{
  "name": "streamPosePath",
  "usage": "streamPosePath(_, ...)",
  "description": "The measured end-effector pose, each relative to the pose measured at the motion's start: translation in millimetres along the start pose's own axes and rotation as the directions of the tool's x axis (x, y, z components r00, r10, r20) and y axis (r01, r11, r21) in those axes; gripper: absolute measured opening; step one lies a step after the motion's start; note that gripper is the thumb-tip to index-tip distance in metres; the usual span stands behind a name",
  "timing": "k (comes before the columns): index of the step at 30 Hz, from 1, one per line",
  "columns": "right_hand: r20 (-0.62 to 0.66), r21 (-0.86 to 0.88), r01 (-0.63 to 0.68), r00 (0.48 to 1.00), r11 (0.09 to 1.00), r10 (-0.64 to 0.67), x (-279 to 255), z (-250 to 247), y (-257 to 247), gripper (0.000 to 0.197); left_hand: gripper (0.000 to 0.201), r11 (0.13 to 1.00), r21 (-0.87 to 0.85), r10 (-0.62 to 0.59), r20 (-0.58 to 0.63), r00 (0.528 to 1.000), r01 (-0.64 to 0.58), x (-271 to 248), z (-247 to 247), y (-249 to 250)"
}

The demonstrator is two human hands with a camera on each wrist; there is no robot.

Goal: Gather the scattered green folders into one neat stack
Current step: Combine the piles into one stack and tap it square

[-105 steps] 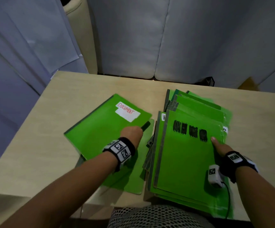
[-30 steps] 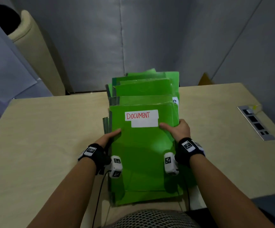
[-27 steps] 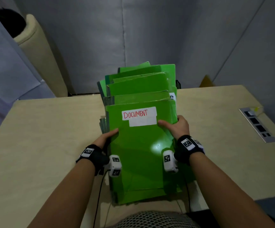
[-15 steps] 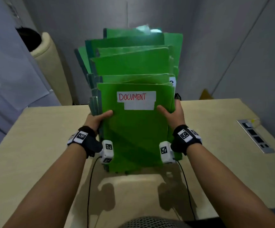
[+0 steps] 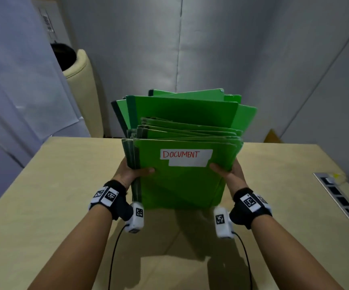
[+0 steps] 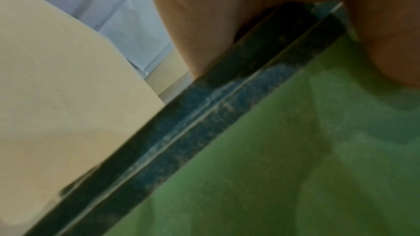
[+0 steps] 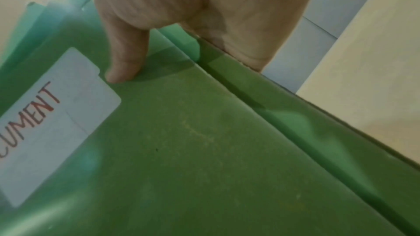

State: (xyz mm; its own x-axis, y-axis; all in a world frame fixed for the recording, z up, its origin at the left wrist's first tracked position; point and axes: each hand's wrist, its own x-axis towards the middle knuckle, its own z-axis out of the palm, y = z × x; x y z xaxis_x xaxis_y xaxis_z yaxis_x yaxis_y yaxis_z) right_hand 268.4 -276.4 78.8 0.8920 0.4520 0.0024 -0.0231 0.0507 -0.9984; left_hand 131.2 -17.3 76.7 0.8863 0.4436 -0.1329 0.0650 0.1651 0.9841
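Note:
Several green folders [image 5: 182, 181] stand upright on their lower edges on the beige table [image 5: 50, 195], bunched into one pile. The front one carries a white label [image 5: 187, 156] reading DOCUMENT in red. My left hand [image 5: 135, 171] grips the pile's left, dark-spined edge, thumb on the front cover. My right hand [image 5: 226, 173] grips the right edge the same way. The rear folders [image 5: 182, 114] stick up higher and fan out unevenly. The left wrist view shows the dark spines [image 6: 204, 123]; the right wrist view shows my thumb [image 7: 124, 56] beside the label [image 7: 52, 119].
A metal socket strip [image 5: 336, 194] is set into the table at the right. A beige padded roll [image 5: 83, 91] leans at the back left against grey fabric walls [image 5: 232, 49]. Sensor cables [image 5: 115, 252] hang from both wrists over the near table.
The pile lay flat between my hands a second ago. Both hands have tipped it up onto its lower edge, and the raised rear folders have slid lower than half a second ago.

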Motion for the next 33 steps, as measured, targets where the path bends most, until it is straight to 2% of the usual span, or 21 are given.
streamPosePath(3, -0.050, 0.070, -0.020, 0.998, 0.997, 0.024, -4, 4, -6, 0.088, 0.111, 1.000, 0.007, 0.023, 0.044, 0.999, -0.023, -5, -2, 2)
streamPosePath(6, -0.165, 0.144, 0.039, 0.986, 0.989, -0.015, 6, 7, -19, 0.098, 0.123, 0.992, -0.111, 0.069, 0.036, 0.997, -0.064, -10, 1, 17)
streamPosePath(8, -0.248, 0.149, 0.079, 0.968, 0.986, -0.040, 15, 6, -23, 0.108, 0.121, 0.980, -0.162, 0.122, 0.059, 0.991, -0.111, -12, 7, 32)
streamPosePath(10, -0.261, 0.152, 0.112, 0.963, 0.982, -0.070, 31, -5, -14, 0.115, 0.110, 0.972, -0.177, 0.167, 0.063, 0.984, -0.153, -13, 14, 49)
streamPosePath(12, -0.289, 0.192, 0.109, 0.956, 0.975, -0.050, 26, 2, -27, 0.107, 0.115, 0.973, -0.170, 0.161, 0.033, 0.986, -0.153, -14, 19, 60)
streamPosePath(14, -0.309, 0.214, 0.097, 0.951, 0.972, -0.027, 17, 18, -48, 0.081, 0.116, 0.979, -0.159, 0.136, 0.021, 0.990, -0.131, -15, 24, 70)
streamPosePath(16, -0.301, 0.206, 0.062, 0.953, 0.976, 0.003, 18, 20, -52, 0.064, 0.091, 0.986, -0.126, 0.113, 0.001, 0.994, -0.112, -12, 27, 78)
streamPosePath(18, -0.275, 0.176, 0.043, 0.961, 0.983, 0.007, 20, 19, -50, 0.052, 0.053, 0.988, -0.121, 0.089, -0.035, 0.995, -0.093, -6, 28, 81)
streamPosePath(19, -0.261, 0.157, 0.044, 0.965, 0.987, -0.002, 21, 20, -49, 0.039, 0.037, 0.989, -0.122, 0.077, -0.052, 0.996, -0.083, -4, 28, 81)
streamPosePath(21, -0.259, 0.143, 0.062, 0.966, 0.988, -0.023, 22, 20, -51, 0.017, 0.024, 0.990, -0.116, 0.069, -0.084, 0.994, -0.078, -3, 28, 82)
streamPosePath(26, -0.266, 0.107, 0.041, 0.964, 0.993, -0.011, 27, 21, -57, 0.028, 0.031, 0.989, -0.132, 0.037, -0.158, 0.987, -0.058, -3, 27, 83)
streamPosePath(30, -0.190, 0.118, 0.032, 0.982, 0.992, -0.009, 21, 21, -63, 0.020, 0.046, 0.989, -0.147, 0.010, -0.128, 0.992, -0.029, -4, 25, 87)
streamPosePath(33, -0.134, 0.043, 0.054, 0.990, 0.998, -0.048, 23, 20, -67, 0.021, 0.018, 0.993, -0.121, -0.031, -0.106, 0.994, 0.018, 0, 25, 92)
